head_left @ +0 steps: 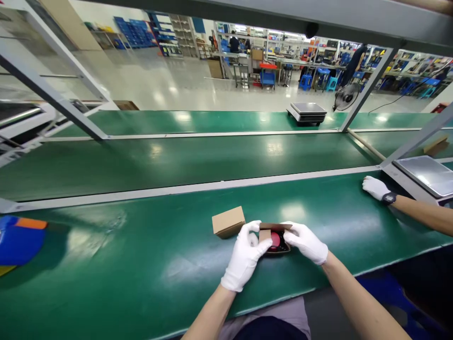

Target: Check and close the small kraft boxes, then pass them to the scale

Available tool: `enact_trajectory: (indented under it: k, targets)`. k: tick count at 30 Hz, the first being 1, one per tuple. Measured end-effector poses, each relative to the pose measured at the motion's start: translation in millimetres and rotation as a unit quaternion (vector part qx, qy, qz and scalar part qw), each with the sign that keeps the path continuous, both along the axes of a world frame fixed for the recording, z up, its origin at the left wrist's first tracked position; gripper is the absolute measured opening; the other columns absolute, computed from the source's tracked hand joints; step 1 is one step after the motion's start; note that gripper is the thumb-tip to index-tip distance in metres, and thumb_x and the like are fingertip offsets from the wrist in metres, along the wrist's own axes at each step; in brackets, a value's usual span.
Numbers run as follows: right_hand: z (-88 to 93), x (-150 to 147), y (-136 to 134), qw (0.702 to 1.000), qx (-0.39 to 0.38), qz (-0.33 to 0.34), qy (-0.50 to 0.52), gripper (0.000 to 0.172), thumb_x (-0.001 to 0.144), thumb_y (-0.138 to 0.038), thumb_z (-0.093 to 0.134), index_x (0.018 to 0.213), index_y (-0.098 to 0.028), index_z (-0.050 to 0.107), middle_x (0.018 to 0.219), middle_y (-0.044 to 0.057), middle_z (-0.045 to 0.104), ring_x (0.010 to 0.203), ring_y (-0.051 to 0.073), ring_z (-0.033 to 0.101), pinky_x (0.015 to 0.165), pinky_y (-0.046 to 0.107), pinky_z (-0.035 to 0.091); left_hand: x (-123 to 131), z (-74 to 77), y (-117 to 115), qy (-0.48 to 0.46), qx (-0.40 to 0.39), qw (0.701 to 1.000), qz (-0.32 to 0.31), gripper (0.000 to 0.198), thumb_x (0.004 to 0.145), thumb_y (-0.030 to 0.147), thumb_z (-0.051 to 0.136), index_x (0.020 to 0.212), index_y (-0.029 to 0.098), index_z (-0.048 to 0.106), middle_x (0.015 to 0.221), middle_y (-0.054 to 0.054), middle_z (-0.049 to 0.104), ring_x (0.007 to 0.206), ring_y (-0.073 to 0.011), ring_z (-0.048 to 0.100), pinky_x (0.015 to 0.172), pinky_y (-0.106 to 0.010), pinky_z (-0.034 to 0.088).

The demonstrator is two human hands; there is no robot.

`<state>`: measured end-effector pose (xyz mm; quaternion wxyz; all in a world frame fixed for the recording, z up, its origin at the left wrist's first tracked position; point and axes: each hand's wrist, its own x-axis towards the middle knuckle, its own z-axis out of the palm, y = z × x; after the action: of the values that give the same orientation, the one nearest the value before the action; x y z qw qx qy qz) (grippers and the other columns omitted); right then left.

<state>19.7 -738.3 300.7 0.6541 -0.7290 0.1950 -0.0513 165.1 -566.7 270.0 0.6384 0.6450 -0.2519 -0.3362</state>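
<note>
Left hand and right hand grasping open box; mouth up, long axis roughly along near edge of tabletop.

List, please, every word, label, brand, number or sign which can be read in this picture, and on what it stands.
No text can be read.
Closed box: no print visible.
Open box and red item inside: nothing legible.
Co-worker's watch: display too small to read.
Background shelves: any labels are too small and blurred.
</note>
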Motion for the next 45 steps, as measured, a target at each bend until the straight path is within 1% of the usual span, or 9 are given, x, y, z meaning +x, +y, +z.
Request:
enact_trajectory:
  k: [4,7,9,12,18,29,35,39,45]
  targets:
    - [-11.5,9,17,0.990,-0.077,-0.114,0.031,0.041,0.084,-0.033,0.075,0.122,-0.016,0.070,0.104,0.007,0.075,0.090,0.023,0.070,0.084,0.036,0.058,-7,-9.7,-9,-0.013,-0.024,0.998,-0.053,0.086,0.089,0.032,0.073,0.161,0.031,0.026,0.159,-0.012,0.046,0.115,-0.0200,0.066,0.102,-0.038,0.055]
    - [-19.5,6,19,0.962,-0.204,-0.161,-0.079,0.032,0.087,-0.020,0.067,0.119,-0.021,0.070,0.111,0.005,0.075,0.095,0.021,0.071,0.091,0.037,0.059,-5,-21.3,-7,-0.079,-0.086,0.992,-0.041,0.055,0.095,0.027,0.066,0.148,0.029,0.051,0.143,-0.008,0.063,0.128,-0.0233,0.063,0.113,-0.044,0.050]
    - [-18.5,-2,15,0.941,-0.267,-0.115,-0.170,0.028,0.095,-0.014,0.054,0.116,-0.022,0.071,0.120,0.006,0.073,0.107,0.021,0.070,0.097,0.037,0.058,1,-25.8,1,-0.169,-0.119,0.978,-0.042,0.029,0.101,0.026,0.056,0.127,0.028,0.068,0.135,-0.007,0.068,0.126,-0.0230,0.064,0.111,-0.045,0.051]
    - [-8.9,-16,7,0.909,-0.363,0.013,-0.205,0.040,0.101,-0.011,0.041,0.131,-0.024,0.065,0.138,0.008,0.065,0.117,0.022,0.064,0.100,0.042,0.055,11,-21.8,17,-0.318,-0.123,0.935,-0.097,0.036,0.107,0.025,0.041,0.127,0.030,0.070,0.150,-0.007,0.057,0.132,-0.0245,0.059,0.109,-0.049,0.052]
    - [-5.8,-24,7,0.834,-0.519,0.069,-0.172,0.043,0.107,-0.032,0.051,0.148,-0.018,0.047,0.152,0.017,0.052,0.142,0.033,0.044,0.112,0.057,0.047,7,-11.3,22,-0.495,-0.098,0.858,-0.102,0.042,0.097,0.026,0.068,0.137,0.027,0.054,0.161,-0.014,0.043,0.146,-0.0288,0.046,0.113,-0.054,0.050]
    - [-7.0,-12,-12,0.800,-0.550,0.102,-0.217,0.041,0.110,-0.033,0.047,0.149,-0.021,0.045,0.139,0.017,0.061,0.119,0.026,0.062,0.096,0.046,0.057,2,-13.9,10,-0.487,-0.087,0.866,-0.071,0.036,0.103,0.024,0.057,0.139,0.031,0.058,0.144,-0.009,0.058,0.128,-0.0215,0.061,0.103,-0.043,0.059]
    - [-13.0,-16,-11,0.801,-0.538,0.143,-0.221,0.054,0.111,-0.039,0.044,0.159,-0.018,0.031,0.150,0.021,0.051,0.141,0.032,0.048,0.106,0.055,0.051,2,-30.4,13,-0.568,-0.090,0.812,-0.102,0.063,0.100,0.031,0.063,0.159,0.032,0.038,0.166,-0.016,0.031,0.145,-0.0325,0.047,0.106,-0.055,0.057]
    - [-32.0,-18,-8,0.801,-0.543,0.126,-0.217,0.049,0.110,-0.031,0.047,0.155,-0.017,0.036,0.147,0.022,0.052,0.146,0.035,0.042,0.108,0.058,0.050,-5,-40.3,11,-0.573,-0.109,0.807,-0.089,0.059,0.099,0.019,0.060,0.155,0.028,0.043,0.162,-0.018,0.036,0.145,-0.0314,0.045,0.109,-0.054,0.054]
    - [-38.3,-16,5,0.795,-0.559,0.091,-0.218,0.054,0.106,-0.023,0.055,0.156,-0.018,0.036,0.153,0.023,0.046,0.147,0.035,0.040,0.110,0.058,0.050,-3,-19.7,19,-0.596,-0.078,0.797,-0.061,0.048,0.096,0.023,0.066,0.142,0.025,0.056,0.145,-0.017,0.052,0.131,-0.0290,0.056,0.103,-0.047,0.057]
